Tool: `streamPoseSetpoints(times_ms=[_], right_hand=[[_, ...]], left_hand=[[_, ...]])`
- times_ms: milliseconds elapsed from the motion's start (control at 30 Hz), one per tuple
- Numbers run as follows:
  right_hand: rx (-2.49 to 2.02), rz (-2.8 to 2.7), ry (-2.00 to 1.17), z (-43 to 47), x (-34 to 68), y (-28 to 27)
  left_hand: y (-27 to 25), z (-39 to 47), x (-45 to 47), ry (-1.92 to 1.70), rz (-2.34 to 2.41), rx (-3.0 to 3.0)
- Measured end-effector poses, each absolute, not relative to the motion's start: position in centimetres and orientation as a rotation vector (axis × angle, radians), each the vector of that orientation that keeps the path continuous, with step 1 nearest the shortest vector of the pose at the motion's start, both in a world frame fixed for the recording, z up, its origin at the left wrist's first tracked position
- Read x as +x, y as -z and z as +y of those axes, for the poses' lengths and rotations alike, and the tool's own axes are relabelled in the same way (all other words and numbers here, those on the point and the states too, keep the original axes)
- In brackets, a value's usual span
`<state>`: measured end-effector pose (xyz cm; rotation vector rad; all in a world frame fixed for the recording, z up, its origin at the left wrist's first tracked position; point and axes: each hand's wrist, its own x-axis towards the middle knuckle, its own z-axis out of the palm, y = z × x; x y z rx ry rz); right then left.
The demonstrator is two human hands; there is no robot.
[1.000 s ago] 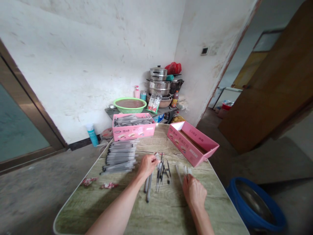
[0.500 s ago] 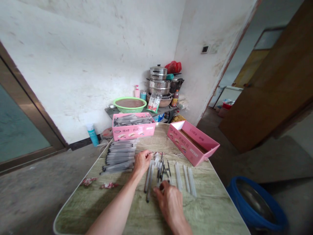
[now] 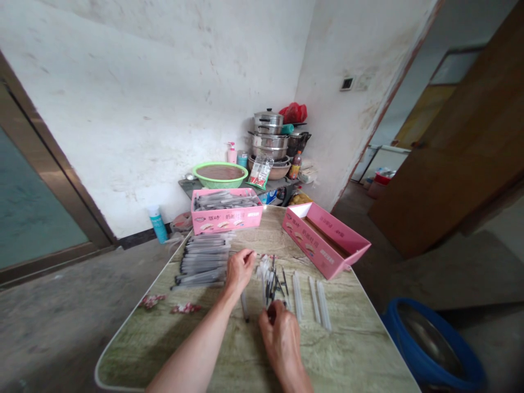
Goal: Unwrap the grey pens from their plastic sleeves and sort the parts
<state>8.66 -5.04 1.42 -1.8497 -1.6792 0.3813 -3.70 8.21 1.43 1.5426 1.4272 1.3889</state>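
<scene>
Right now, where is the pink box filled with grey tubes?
In the head view, the pink box stands left of centre at the table's far end, between the green basin and the laid-out tubes.

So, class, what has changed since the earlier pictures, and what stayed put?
The right hand has let go of the clear tubes and moved left to the near end of the dark parts. The left hand has drawn left, off the parts. One grey pen now shows beside it, where there were two. The filled pink box and the second pink box stayed put.
</scene>
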Motion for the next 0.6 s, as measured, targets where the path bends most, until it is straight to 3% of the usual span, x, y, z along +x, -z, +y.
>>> streamPoseSetpoints(times_ms=[200,433,600], right_hand=[[-1.551,-1.476,-0.636,-3.9,9.9,-1.6],[-1.15,-0.884,-1.51,-2.8,11.2,-1.4],[-0.948,-0.747,-1.807,-2.9,11.8,-1.1]], left_hand=[[-1.8,7.7,-3.0,-1.188,0.962,1.139],[-1.7,8.1,-3.2,-1.222,0.768,0.957],[-1.5,8.3,-3.2,-1.253,0.768,0.924]])
